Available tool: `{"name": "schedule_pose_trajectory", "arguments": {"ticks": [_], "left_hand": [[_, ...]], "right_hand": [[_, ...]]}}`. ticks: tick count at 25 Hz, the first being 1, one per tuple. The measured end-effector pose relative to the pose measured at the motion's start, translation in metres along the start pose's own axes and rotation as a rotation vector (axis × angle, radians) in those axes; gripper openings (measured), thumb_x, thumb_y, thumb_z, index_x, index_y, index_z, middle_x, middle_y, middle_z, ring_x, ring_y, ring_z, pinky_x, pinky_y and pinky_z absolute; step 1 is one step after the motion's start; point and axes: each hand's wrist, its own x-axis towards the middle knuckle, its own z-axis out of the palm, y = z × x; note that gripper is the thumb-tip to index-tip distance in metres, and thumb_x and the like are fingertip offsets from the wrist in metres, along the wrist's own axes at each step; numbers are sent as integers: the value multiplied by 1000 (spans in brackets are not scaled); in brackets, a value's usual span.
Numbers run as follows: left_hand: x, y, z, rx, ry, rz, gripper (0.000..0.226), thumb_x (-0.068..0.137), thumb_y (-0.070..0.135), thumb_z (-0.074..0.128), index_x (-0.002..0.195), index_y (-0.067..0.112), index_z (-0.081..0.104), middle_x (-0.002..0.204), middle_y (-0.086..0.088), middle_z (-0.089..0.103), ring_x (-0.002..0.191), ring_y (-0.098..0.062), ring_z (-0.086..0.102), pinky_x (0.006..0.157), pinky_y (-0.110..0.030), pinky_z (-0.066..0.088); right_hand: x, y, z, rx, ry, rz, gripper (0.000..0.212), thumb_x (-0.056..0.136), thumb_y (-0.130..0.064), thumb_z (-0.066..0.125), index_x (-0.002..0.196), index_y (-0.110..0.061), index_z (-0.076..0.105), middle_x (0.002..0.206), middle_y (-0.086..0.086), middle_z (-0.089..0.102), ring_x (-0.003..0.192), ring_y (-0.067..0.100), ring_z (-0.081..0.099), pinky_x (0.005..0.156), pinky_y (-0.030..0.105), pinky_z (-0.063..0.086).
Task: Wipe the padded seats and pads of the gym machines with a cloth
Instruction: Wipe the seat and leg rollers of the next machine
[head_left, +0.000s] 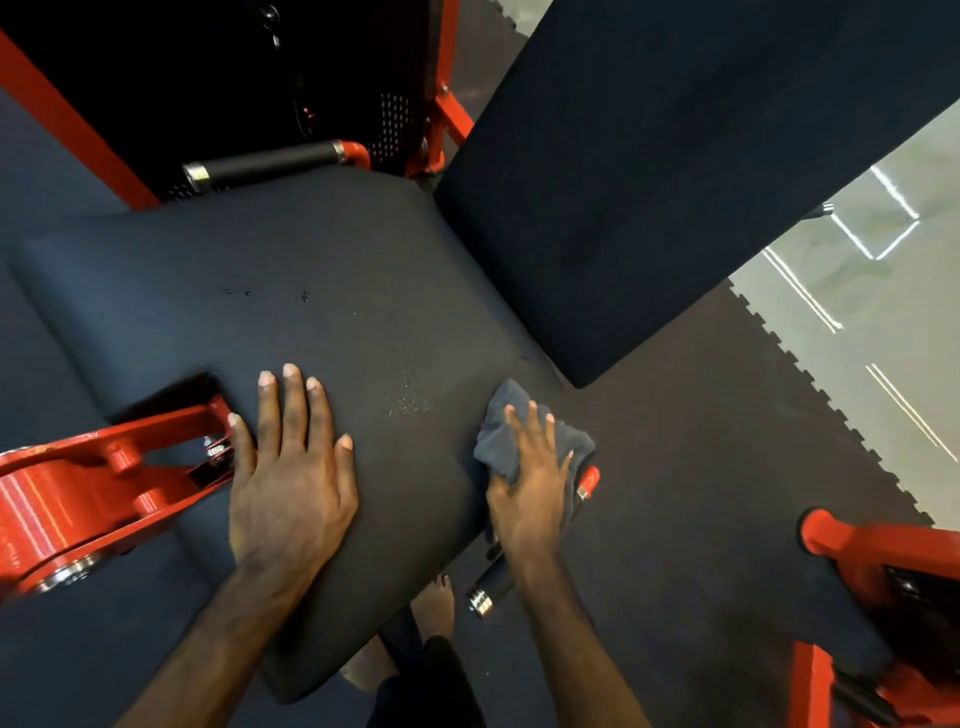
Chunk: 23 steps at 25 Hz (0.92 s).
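Big black padded seat filling most of the view, dull matte vinyl, with a dark back pad angled up just beyond its far right corner. Red machine frame poking in through a notch on the left of the seat, more red steel at lower right, black rubber floor mat underneath everything.

Left hand planted flat on the seat, fingers straight and spread, gripping nothing, thumb right next to the red bracket. Right hand pressing down on a grey cloth at the seat's right edge, fingers mostly straight on top of it, the cloth bunched up rather than laid flat. Can't tell if the thumb is hooked round the fabric.

Small patch of droplets sitting on the vinyl between the two hands, just left of the cloth. Looks like the wet spot hasn't been wiped yet.

Stuff that could go sideways, guessing here:
- Bunched cloth covering only a narrow strip per pass, so easy to smear the droplets or miss them.
- Cloth hanging right at the edge, beside a short handle with a red lever; could snag there or slide off onto the floor.
- Left thumb close to that bracket gap, pinch risk if anything shifts.
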Motion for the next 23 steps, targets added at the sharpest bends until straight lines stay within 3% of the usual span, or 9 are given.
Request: {"name": "schedule_pose_trajectory", "arguments": {"ticks": [2,4,6,9,13,15,17,19,23], "left_hand": [[1,-1,-1,-2,1,0,73,108,46,18,167,2,14,176,-16,0,163,-31,-8,128,-64,16],[1,-1,1,-5,1,2,72,108,45,19,166,2,15,176,-15,1,164,-31,-7,128,-64,15],[0,-1,1,-3,12,-5,72,108,44,21,166,3,17,177,-15,1,164,-31,-6,128,-64,16],[0,3,-3,-12,5,-28,71,108,43,25,166,3,21,176,-15,3,164,-31,-4,127,-65,18],[6,10,-5,-25,10,-83,70,107,43,29,165,3,25,176,-15,7,164,-30,-2,127,-66,17],[9,22,-4,-42,15,-154,71,107,45,30,165,5,26,176,-15,8,164,-32,-2,126,-69,14],[14,34,-3,-42,14,-221,71,106,45,31,166,6,24,176,-14,8,164,-33,-3,124,-72,13],[16,40,-2,-41,21,-259,71,106,45,30,166,7,24,177,-13,7,164,-33,-3,124,-73,12],[16,39,0,-16,37,-259,71,107,46,30,167,8,23,177,-10,6,164,-30,-3,126,-69,11]], "right_hand": [[16,-3,4,8,-66,-224,81,79,-11,61,157,-25,47,169,2,33,160,23,21,130,44,-8],[68,5,2,-23,-114,-255,85,74,-5,62,155,-25,49,167,1,38,158,23,27,131,47,-2],[98,18,-1,-36,-34,-132,81,77,-10,59,155,-28,49,162,2,46,153,24,37,126,60,21],[54,0,-12,19,-5,69,86,81,-4,63,158,-37,42,169,-5,33,158,20,26,127,64,19],[64,-1,-2,-37,-127,-370,95,68,1,65,156,-28,48,169,-5,33,160,20,21,130,59,9],[118,7,2,-46,-151,-361,90,69,0,61,155,-26,50,167,-1,38,158,23,28,127,59,18],[137,9,-2,-86,-80,-223,84,74,-7,58,156,-25,49,164,4,43,154,28,36,125,57,24],[107,1,-6,-67,-65,-165,89,72,-10,58,158,-28,45,166,3,39,157,24,30,129,56,19],[90,-13,0,13,-241,-513,91,69,-8,60,157,-29,46,171,-6,31,162,16,14,131,54,4]]}}
